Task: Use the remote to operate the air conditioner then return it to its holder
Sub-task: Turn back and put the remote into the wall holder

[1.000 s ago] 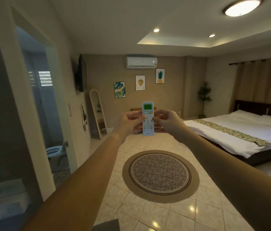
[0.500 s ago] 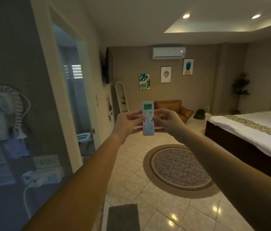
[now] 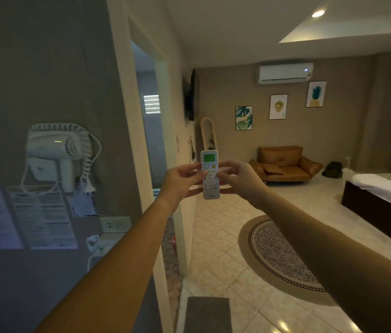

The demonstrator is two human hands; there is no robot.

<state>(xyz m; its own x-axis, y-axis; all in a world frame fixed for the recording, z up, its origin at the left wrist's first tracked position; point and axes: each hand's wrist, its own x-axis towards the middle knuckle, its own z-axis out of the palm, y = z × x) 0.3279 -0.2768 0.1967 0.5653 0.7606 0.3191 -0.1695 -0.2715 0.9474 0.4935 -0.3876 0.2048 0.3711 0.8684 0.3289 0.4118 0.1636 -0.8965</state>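
Observation:
I hold a white remote [image 3: 210, 162] with a lit green screen upright at arm's length, about chest height. My left hand [image 3: 182, 181] grips its left edge and my right hand [image 3: 238, 179] grips its right edge, thumbs on the buttons. The white air conditioner [image 3: 285, 73] hangs high on the far wall, up and to the right of the remote. No remote holder shows in this view.
On the grey wall to my left hang a white hair dryer [image 3: 55, 150], printed notices [image 3: 21, 217] and a socket [image 3: 115, 224]. A doorway [image 3: 151, 140] opens beside it. A round rug [image 3: 283, 255], brown sofa [image 3: 285, 164] and bed [image 3: 386, 195] fill the room ahead.
My view has swung left: the air conditioner, rug and bed slid right, and the wall with the hair dryer came into sight. Both hands keep the same hold on the remote.

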